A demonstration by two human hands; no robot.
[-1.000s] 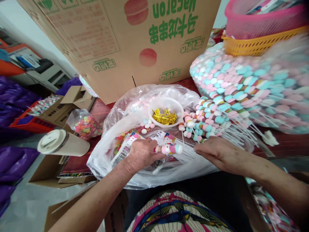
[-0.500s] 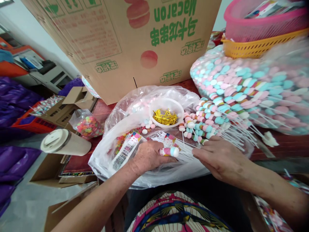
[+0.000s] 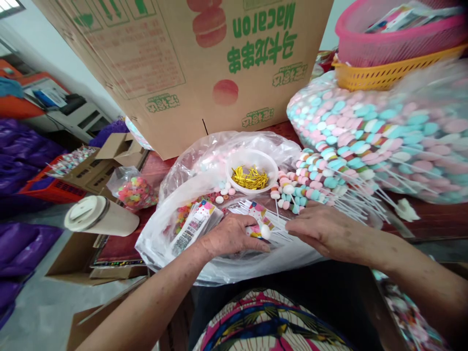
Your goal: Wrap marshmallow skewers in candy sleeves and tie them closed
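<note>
Bowl (image 3: pixel 252 161) of gold ties (image 3: pixel 250 177) (likely wire), bagged sweets (image 3: pixel 369 131)

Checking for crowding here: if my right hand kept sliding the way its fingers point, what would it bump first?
Probably the candy skewer tip held in the left hand, just ahead of the right hand; depth is hard to judge.

We note a dark red-brown table (image 3: pixel 435 220), bare at its right edge. On it stands a large cardboard box (image 3: pixel 175 63) with green print, at the back. In front lies a crumpled clear plastic sheet (image 3: pixel 171 209), spread across the middle. A big bag of candy skewers (image 3: pixel 383 131) rests to the right. A small bag of coloured ring candies (image 3: pixel 133 190) sits at the left edge. A white scrap (image 3: pixel 406 209) lies near the big bag.
</note>
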